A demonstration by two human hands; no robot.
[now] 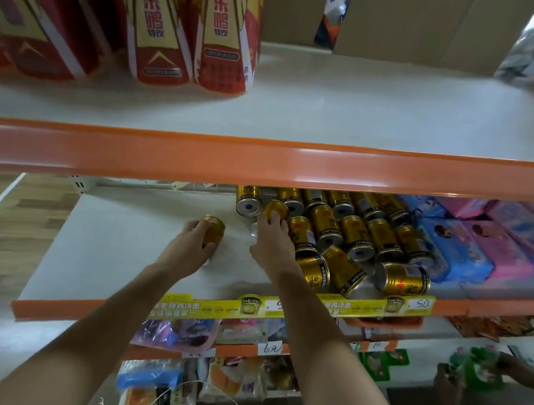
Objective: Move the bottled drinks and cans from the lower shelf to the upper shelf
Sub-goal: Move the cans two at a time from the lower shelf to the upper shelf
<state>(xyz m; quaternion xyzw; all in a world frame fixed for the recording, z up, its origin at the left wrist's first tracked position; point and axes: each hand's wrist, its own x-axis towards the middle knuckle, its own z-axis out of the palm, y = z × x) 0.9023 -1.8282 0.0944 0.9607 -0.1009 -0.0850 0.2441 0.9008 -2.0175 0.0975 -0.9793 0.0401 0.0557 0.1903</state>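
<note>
Several gold cans (356, 234) lie on their sides in a pile on the lower shelf (110, 249), right of centre. My left hand (192, 243) grips one gold can (213, 231) on the bare white part of that shelf. My right hand (273, 237) reaches into the left edge of the pile, its fingers round another gold can (275, 208). On the upper shelf (339, 110), several tall red and yellow bottled drinks (187, 22) stand at the left; the right part is bare white board.
The orange front rail (263, 164) of the upper shelf runs across above the cans. Pink and blue packs (497, 246) lie right of the pile. Yellow price strips (278, 309) line the lower shelf's edge. Snack bags fill shelves below. Another person's hand (505, 364) shows at lower right.
</note>
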